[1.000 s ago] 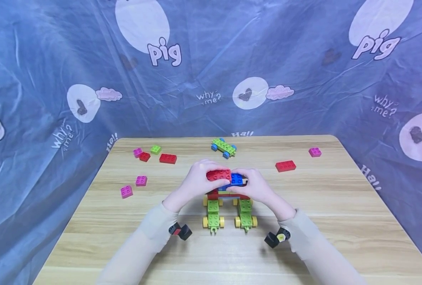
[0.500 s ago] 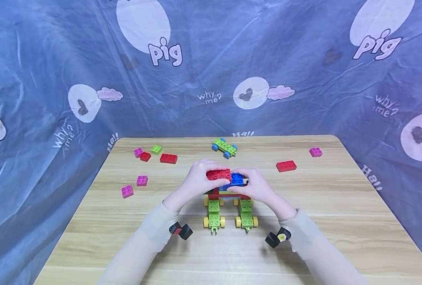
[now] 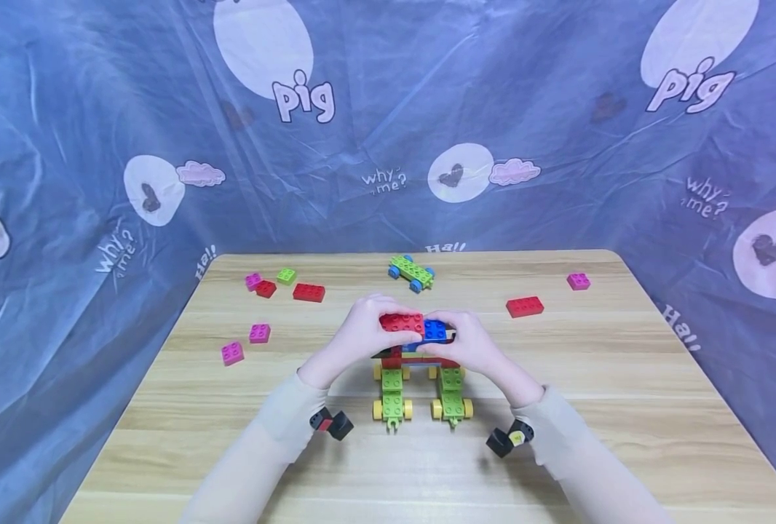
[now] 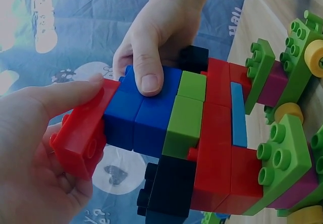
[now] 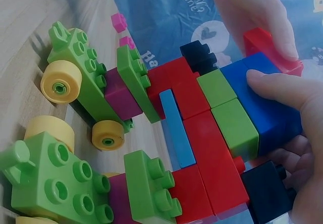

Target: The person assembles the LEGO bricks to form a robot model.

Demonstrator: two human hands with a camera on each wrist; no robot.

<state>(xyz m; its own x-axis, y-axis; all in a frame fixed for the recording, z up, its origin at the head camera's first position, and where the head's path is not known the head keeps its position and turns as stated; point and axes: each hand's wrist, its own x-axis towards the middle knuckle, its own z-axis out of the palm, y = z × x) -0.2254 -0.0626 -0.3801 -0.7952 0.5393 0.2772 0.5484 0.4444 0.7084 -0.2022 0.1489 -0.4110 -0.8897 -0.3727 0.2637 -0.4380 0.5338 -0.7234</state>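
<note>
In the head view my left hand pinches a red brick between thumb and fingers. That brick sits at the top of a built figure, against the blue bricks, jutting out past them with part of its hollow underside showing. Whether it is fully seated I cannot tell. My right hand grips the blue bricks, thumb on their near face. Under the blue come lime bricks, then a red body with black bricks at both sides. Two green wheeled bases with yellow wheels carry the figure.
Behind the figure stands a green car base with blue wheels. Pink bricks, red bricks and a lime brick lie at the left. Another red brick and a pink brick lie at the right. A patterned blue cloth surrounds the table.
Both hands keep their hold and stay nearly in place. The red brick's top has tilted very slightly; the figure and the loose bricks have not moved noticeably.
</note>
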